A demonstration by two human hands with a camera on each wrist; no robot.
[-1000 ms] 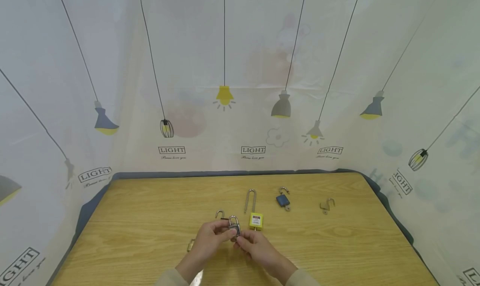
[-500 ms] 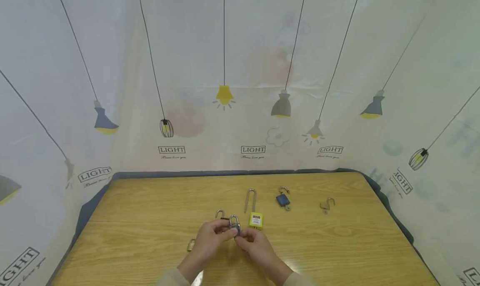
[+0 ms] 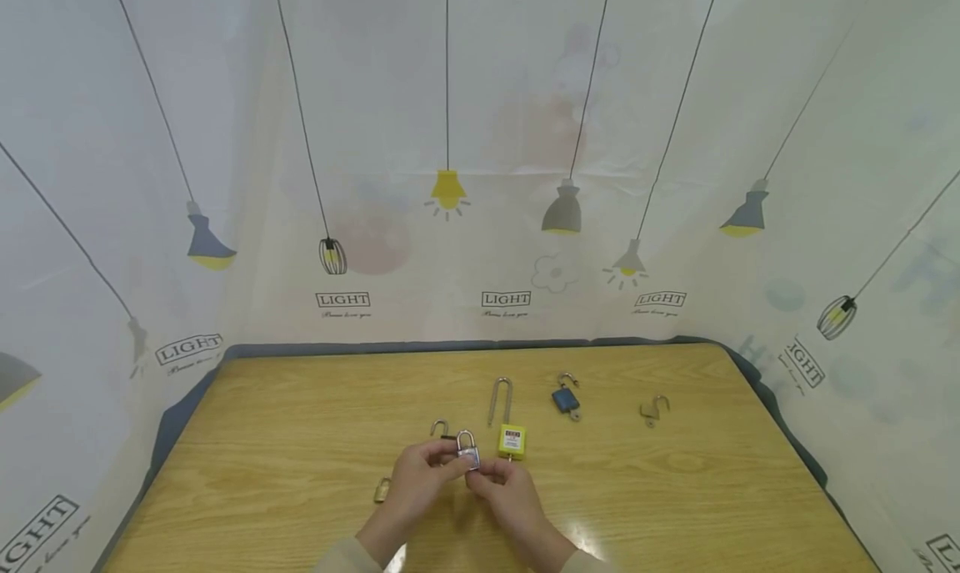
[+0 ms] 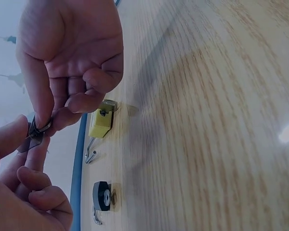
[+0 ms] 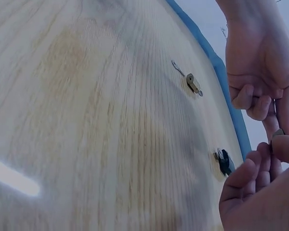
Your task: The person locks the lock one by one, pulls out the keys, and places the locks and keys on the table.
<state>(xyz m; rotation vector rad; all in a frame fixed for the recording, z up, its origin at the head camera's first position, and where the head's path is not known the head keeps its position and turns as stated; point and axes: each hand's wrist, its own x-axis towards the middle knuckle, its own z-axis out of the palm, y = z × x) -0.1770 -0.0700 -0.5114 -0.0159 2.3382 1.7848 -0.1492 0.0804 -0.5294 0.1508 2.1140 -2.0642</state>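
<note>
A small silver padlock [image 3: 468, 456] is held upright above the table, its shackle pointing away. My left hand [image 3: 422, 475] pinches its body between thumb and fingers. At the body's near end, my right hand [image 3: 513, 494] pinches a small dark metal piece [image 5: 278, 133], which looks like a key; fingers hide most of it. Just beyond the hands lies a yellow padlock [image 3: 512, 442] with a long shackle hanging out. Behind the left hand lies a dark padlock [image 4: 102, 196], its shackle raised. Beside the left wrist is a brass-coloured padlock [image 5: 193, 83].
Farther right on the wooden table [image 3: 300, 431] lie a blue padlock [image 3: 566, 402] with its shackle swung out and a small metal padlock [image 3: 650, 419], also with a raised shackle. A lamp-printed sheet [image 3: 450, 256] surrounds the table's back and sides.
My right hand has turned and shifted slightly left at the padlock's near end. The silver padlock has tilted a little, so its face looks brighter. The left hand keeps its grip.
</note>
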